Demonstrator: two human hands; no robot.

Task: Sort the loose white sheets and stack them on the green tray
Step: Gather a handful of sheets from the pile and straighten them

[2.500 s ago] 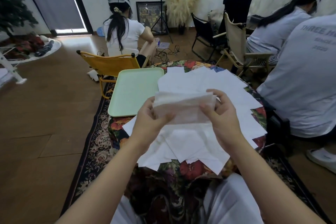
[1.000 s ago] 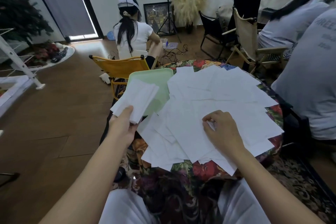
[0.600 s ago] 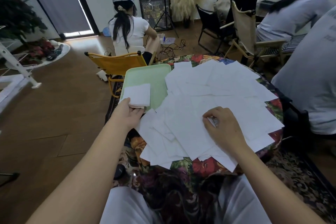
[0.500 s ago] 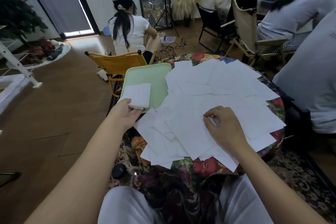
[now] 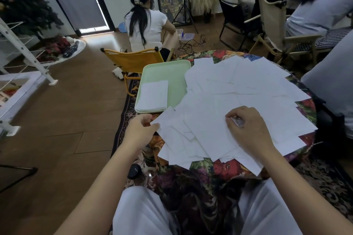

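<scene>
1. A small stack of sheets (image 5: 153,95) lies on the green tray (image 5: 172,71), at its near left corner.
2. Right of the tray, loose white sheets (image 5: 238,97) cover the table (image 5: 206,168).
3. The left hand (image 5: 140,132) pinches a sheet corner just below the tray.
4. The right hand (image 5: 246,126), fingers curled, pinches paper amid the pile.
5. Risk: overlapping sheets may drag along and slide off the table's near edge.
</scene>
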